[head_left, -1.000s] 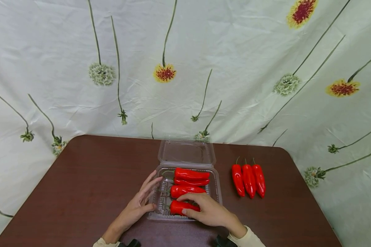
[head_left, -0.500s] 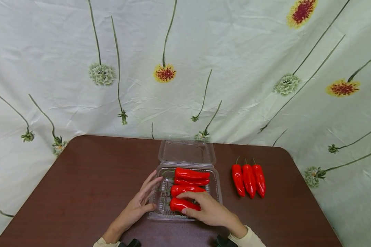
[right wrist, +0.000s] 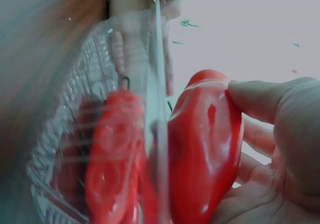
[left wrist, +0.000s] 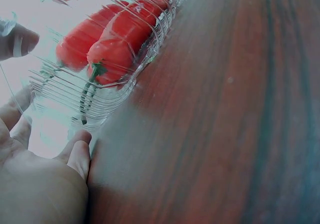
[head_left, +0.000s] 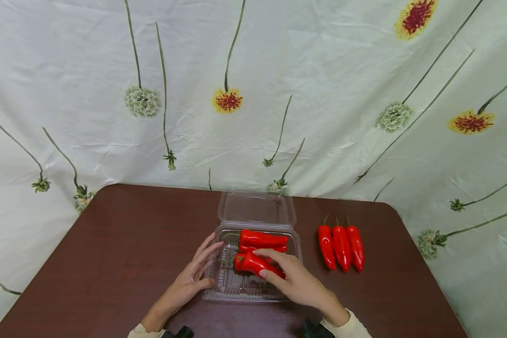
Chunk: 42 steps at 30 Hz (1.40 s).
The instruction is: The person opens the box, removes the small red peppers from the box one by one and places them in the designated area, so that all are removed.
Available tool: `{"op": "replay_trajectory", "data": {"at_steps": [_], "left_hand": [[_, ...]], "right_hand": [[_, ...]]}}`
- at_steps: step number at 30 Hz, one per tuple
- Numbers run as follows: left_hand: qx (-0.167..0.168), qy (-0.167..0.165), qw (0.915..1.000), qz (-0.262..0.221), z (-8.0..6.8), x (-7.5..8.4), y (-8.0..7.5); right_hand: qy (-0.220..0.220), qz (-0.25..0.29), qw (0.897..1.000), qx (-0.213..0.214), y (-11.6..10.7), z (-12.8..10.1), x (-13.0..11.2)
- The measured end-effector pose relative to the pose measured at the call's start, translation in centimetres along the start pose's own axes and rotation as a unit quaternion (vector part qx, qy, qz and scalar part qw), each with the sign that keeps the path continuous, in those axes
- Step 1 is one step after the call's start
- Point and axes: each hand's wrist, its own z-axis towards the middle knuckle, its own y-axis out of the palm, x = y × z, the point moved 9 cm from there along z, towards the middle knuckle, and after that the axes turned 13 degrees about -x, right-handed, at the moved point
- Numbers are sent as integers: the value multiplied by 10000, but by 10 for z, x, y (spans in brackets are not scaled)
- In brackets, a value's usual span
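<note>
In the head view my right hand [head_left: 295,279] grips a red chili pepper [head_left: 257,265] between thumb and fingers, above the clear plastic clamshell box [head_left: 253,296]. The right wrist view shows this pepper [right wrist: 205,149] raised over the box rim, its stem end pointing away from the palm. My left hand [head_left: 190,277], fingers extended, rests along the left side of the box. Inside, two red peppers [head_left: 263,238] lie at the back with stems to the left. Another pepper [head_left: 237,259] is mostly hidden behind the held one.
Three red peppers [head_left: 340,248] lie side by side on the brown table [head_left: 131,244], right of the box, stems toward the back. The box's lid [head_left: 255,209] stands open behind it. A white flowered cloth [head_left: 253,94] hangs past the table's far edge.
My right hand has lifted the front pepper and shifted it back and to the right, baring the ribbed near floor of the box. The left hand stays in place.
</note>
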Motion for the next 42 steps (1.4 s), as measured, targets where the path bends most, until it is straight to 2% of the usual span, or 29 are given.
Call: {"op": "replay_trajectory", "data": {"at_steps": [3,8,11,19,34,38,42], "left_hand": [[-4,3,10000,24,1,1,0],[-16,16,10000,62,2,2,0],[-7,-10,10000,71,2,1,1],[-15,13,10000,70,2,2,0],[-11,-34,10000,-44,0,-1,1],[15,-51,10000,-27,0,-2,1],[22,-28,10000,-18,0,-1,1]], "right_hand": [[-57,63,9998,163,-8,-4,2],[-407,201,9982,398,-21,-12,2],[-416,225,9972,573,-32,-18,3],[-42,328,9954,905,-53,-35,17],[489,-487,9880,1381,-81,-61,35],[686,-405,9845,1563,-92,-69,45],[924,-99,9811,1697,-102,-77,58]]}}
